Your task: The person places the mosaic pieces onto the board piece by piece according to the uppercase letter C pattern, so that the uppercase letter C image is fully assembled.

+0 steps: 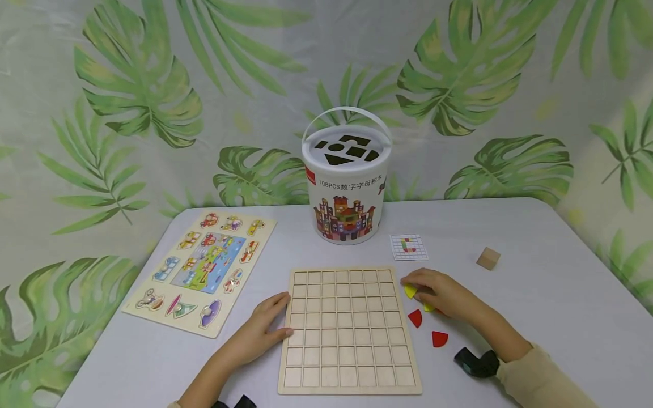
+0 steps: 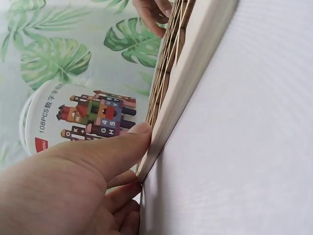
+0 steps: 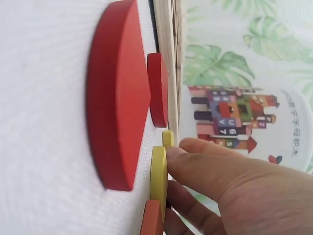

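Note:
A square wooden grid board (image 1: 338, 393) lies on the table. My left hand (image 1: 262, 330) rests at its left side, fingers and thumb touching the edge; in the left wrist view, the thumb lies against the board's side (image 2: 183, 100). Right of the board, my right hand (image 1: 442, 290) pinches a yellow quarter-circle piece (image 1: 410, 291) between thumb and index finger, low at the table. Another yellow piece (image 3: 158, 171) sits under that hand, partly covered, beside an orange-red piece (image 3: 152, 218). Two red quarter-circle pieces, one (image 1: 415, 318) by the board and another (image 1: 440, 339) nearer me, lie flat.
A white lidded bucket (image 1: 347, 198) with a handle stands behind the board. Right of it lies a small pattern card (image 1: 408, 247), and farther right a plain wooden block (image 1: 488, 258). At the left is a wooden vehicle puzzle (image 1: 201, 275). A leaf-print cloth (image 1: 148, 107) hangs behind.

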The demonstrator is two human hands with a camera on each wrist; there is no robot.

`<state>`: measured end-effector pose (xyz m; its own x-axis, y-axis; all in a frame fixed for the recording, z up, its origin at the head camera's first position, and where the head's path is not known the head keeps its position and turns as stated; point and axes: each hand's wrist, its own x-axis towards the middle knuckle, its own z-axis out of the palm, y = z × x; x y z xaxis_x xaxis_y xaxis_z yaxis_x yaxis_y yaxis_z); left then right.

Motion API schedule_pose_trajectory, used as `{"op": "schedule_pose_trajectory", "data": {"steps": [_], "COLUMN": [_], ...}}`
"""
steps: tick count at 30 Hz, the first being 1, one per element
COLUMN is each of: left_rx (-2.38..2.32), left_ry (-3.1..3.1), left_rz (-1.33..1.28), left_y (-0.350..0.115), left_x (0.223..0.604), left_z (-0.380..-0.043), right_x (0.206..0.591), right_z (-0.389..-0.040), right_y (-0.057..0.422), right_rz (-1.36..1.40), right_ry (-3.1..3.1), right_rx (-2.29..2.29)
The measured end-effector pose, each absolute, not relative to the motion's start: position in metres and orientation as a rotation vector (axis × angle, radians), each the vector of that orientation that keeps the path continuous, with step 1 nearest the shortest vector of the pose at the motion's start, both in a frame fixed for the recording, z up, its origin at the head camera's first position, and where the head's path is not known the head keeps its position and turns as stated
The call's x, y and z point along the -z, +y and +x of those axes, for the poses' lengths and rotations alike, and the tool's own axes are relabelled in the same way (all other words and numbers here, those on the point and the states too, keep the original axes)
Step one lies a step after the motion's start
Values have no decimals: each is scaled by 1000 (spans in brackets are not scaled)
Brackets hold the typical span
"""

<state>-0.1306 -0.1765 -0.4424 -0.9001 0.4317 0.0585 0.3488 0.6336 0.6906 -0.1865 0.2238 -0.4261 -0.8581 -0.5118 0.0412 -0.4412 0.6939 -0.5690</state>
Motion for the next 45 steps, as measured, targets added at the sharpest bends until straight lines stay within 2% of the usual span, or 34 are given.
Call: {"op": "schedule_pose_trajectory", "data": {"steps": [19,26,32,39,45], "left_rx": [-1147,-1144,-1157,-1159,-1164], "left_ry": [2717,2726,2751,2768,2754], "left_rz": [682,663,633,610,622], "left_y": [-177,-174,-169,-167,-168], "left_x": [449,447,444,445,446], "left_z": [-130,-128,-124,-123,-124], "right_x": [419,396,384,395,416], "right_z": [-183,-181,-186,-201,-212], "right_y": [216,181,142,102,87], "right_rz": [-729,-977,-1032,-1058,-956], "right_ry": [2877,2866,2802,2704,2611], "right_rx": [909,1051,1174,1231,1174]}}
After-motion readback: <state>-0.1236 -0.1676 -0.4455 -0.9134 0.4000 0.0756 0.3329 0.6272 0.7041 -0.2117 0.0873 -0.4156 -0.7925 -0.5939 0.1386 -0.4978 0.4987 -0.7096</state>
